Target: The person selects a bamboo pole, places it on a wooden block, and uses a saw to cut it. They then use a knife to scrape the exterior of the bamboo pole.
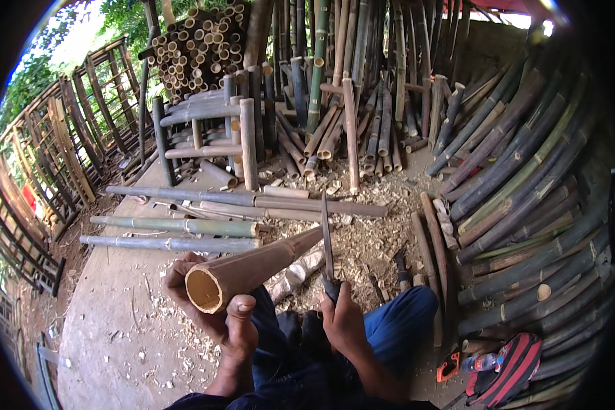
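A thick brown bamboo pole (pixel 263 261) slants away from me, its hollow cut end facing me. My left hand (pixel 234 333) is closed around that near end from below, with the thumb on the right side of the rim. In my right hand (pixel 346 326) is a knife (pixel 327 242), gripped by its dark handle, its long narrow blade pointing up. The blade stands beside the pole's far end; whether they touch I cannot tell. My legs in blue trousers (pixel 400 320) are bent under the work.
Bamboo poles (pixel 178 244) lie across the floor ahead, among wood shavings (pixel 362 256). Behind them stands a bamboo frame (pixel 248 143). More poles (pixel 506 178) are piled at right. A red-black bag (pixel 512 372), a bottle (pixel 482 362) and an orange tool handle (pixel 448 367) lie low right.
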A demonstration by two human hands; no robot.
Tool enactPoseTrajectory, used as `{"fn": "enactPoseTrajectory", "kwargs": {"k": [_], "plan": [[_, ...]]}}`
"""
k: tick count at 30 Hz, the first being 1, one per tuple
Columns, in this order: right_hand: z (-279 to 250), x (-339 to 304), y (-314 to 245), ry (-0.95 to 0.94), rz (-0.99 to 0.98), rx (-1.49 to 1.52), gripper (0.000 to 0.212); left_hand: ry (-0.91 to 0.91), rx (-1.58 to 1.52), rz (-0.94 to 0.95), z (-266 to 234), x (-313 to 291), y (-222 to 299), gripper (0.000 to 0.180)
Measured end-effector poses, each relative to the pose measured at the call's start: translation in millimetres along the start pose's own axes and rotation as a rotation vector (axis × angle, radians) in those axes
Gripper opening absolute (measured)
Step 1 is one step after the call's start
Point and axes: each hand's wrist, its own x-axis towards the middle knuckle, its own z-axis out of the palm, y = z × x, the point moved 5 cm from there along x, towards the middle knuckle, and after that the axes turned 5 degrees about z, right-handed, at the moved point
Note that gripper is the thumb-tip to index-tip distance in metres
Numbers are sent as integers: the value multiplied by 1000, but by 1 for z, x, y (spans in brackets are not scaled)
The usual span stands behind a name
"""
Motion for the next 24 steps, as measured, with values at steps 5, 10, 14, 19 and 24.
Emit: {"fn": "enactPoseTrajectory", "kwargs": {"k": [5,10,14,19,24], "plan": [[-19,-14,-63,76,-308,141,41,22,-7,-10,-2,2,-3,107],[25,18,-6,-23,-22,-132,28,-23,90,14,-6,4,-5,104],[-10,4,-30,-26,-32,51,38,-23,110,67,-7,2,-6,104],[-9,0,-61,5,-243,47,43,-74,100,38,1,2,-1,105],[-5,1,-64,-1,-231,82,41,-82,117,9,-1,-1,-2,105]]}}
